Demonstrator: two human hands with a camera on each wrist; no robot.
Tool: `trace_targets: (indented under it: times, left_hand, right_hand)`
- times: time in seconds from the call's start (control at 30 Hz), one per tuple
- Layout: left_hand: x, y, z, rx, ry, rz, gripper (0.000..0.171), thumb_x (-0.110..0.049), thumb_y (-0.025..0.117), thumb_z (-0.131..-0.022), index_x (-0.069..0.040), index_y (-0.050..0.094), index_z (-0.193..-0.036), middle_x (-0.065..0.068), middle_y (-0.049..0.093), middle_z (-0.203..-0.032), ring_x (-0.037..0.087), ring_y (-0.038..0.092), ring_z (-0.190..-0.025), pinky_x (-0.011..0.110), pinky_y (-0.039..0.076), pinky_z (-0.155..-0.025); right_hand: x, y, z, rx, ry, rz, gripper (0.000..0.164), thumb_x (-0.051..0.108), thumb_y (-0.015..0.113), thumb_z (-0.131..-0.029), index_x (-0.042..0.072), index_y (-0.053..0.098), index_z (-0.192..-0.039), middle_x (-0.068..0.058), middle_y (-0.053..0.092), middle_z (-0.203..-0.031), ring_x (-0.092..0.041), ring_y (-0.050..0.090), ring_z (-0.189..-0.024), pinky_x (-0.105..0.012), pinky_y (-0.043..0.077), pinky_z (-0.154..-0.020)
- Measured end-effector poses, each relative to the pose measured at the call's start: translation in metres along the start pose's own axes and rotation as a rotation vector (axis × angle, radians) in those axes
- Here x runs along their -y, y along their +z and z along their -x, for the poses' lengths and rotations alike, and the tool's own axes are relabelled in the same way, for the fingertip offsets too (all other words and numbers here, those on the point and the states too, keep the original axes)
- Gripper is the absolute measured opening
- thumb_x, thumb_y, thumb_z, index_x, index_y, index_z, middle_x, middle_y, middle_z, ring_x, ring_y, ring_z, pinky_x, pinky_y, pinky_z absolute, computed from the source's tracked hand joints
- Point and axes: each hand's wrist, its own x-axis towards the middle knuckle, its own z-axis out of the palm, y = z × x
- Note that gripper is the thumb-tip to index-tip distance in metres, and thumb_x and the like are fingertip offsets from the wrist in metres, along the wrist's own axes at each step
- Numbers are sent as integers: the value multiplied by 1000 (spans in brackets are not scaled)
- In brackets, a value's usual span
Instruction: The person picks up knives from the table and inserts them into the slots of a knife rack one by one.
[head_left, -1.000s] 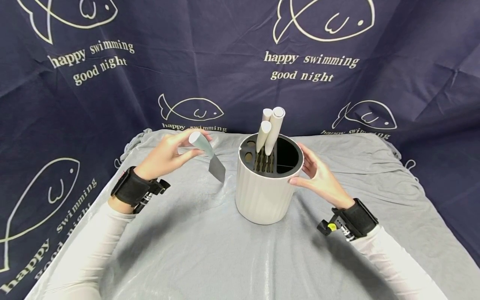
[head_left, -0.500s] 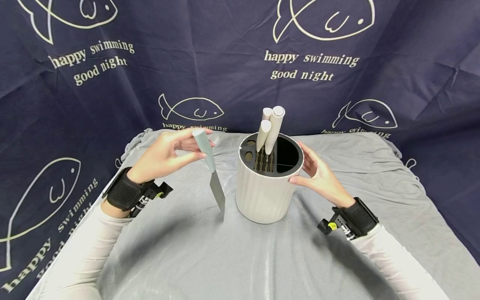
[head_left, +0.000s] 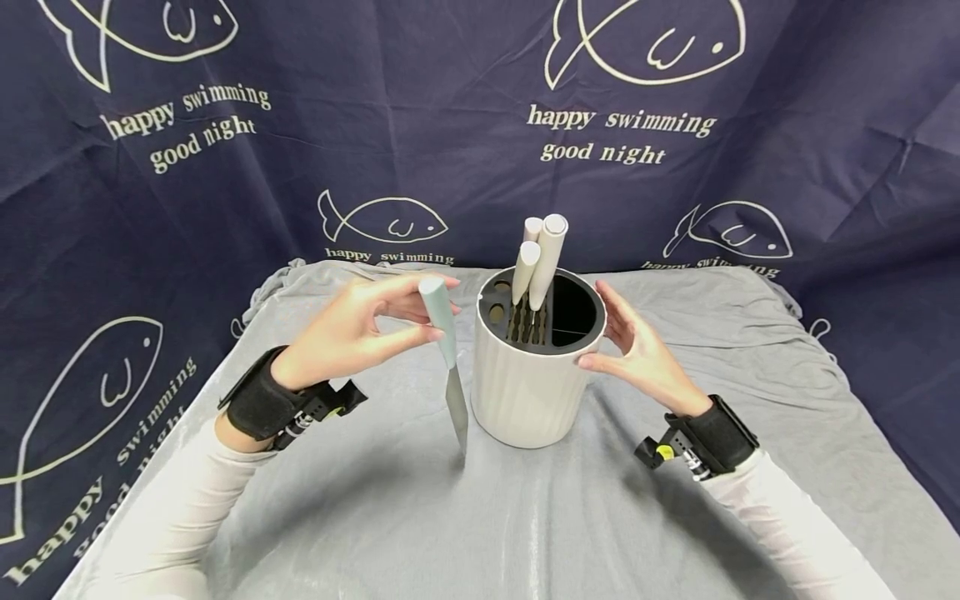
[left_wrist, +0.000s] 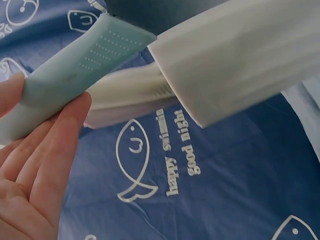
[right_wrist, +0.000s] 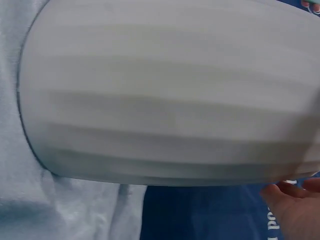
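My left hand (head_left: 363, 333) pinches a kitchen knife (head_left: 439, 318) by its pale green handle, with the broad grey blade hanging down just left of the knife holder (head_left: 525, 400). In the left wrist view, thumb and fingers lie on either side of the dotted handle (left_wrist: 82, 67). The holder is a white ribbed round tub with a black slotted top. Its upper right side is held by my right hand (head_left: 643, 357), thumb in front and fingers farther back. The ribbed wall (right_wrist: 160, 95) fills most of the right wrist view.
Three white-handled tools (head_left: 549, 262) stand in the holder's slots. An open compartment (head_left: 574, 310) lies at the top's right side. Grey cloth (head_left: 360, 517) covers the table, and a dark blue curtain (head_left: 465, 100) with fish prints hangs behind.
The knife has swung from slanted to nearly upright, blade down. My left hand has carried it right, close to the holder. My right hand and the holder stay put.
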Motion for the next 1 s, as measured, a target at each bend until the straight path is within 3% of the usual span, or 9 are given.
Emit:
trace_targets:
  times: [0.13, 0.27, 0.4, 0.5, 0.67, 0.83, 1.0]
  left_hand:
    - [-5, 6, -4, 14, 12, 23, 47, 3, 73, -83, 0, 59, -128, 7, 71, -111, 10, 70, -92, 26, 57, -85]
    - [-7, 14, -7, 10, 60, 49, 46, 5, 73, -82, 3, 60, -126, 10, 71, -111, 12, 71, -92, 26, 57, -84]
    - [-7, 21, -11, 8, 97, 59, 47, 7, 72, -81, 4, 59, -126, 12, 70, -111, 13, 71, -92, 27, 58, -84]
    - [-7, 25, -12, 8, 105, 69, 47, 7, 73, -81, 4, 59, -126, 14, 70, -112, 14, 71, -91, 27, 58, -84]
    - [-9, 29, -14, 7, 115, 71, 47, 6, 74, -81, 5, 59, -125, 13, 70, -111, 14, 71, -92, 26, 58, -83]
    - [-10, 32, -17, 11, 127, 70, 46, 6, 74, -81, 6, 59, -124, 11, 71, -107, 16, 71, -92, 26, 58, -83]
    - [-10, 33, -19, 0, 147, 60, 45, 7, 74, -79, 8, 60, -122, 13, 72, -105, 17, 72, -90, 26, 58, -82]
  right_hand:
    - [7, 2, -1, -43, -76, -41, 97, -16, 70, -77, 1, 14, -154, -18, 18, -160, -26, 17, -147, -16, 25, -115]
    - [18, 11, -1, -127, -232, -101, 93, -20, 70, -74, -1, 23, -152, -12, 30, -156, -19, 26, -144, -25, 24, -118]
    - [32, 26, 0, -246, -419, -115, 85, 5, 82, -76, -10, 34, -145, -15, 39, -150, -23, 32, -141, -33, 24, -119]
    - [43, 37, 0, -251, -496, -115, 88, 21, 83, -76, -13, 37, -142, -19, 42, -148, -26, 34, -140, -36, 27, -118]
    - [53, 52, 0, -138, -487, -114, 86, 19, 79, -80, -13, 32, -144, -23, 39, -149, -27, 35, -140, -37, 33, -115]
    - [57, 64, -1, -68, -445, -133, 79, -4, 76, -79, -12, 32, -145, -32, 35, -146, -26, 37, -139, -40, 36, -113]
    - [60, 74, -2, -14, -382, -116, 82, -17, 73, -75, -8, 33, -146, -30, 39, -144, -29, 43, -135, -38, 41, -110]
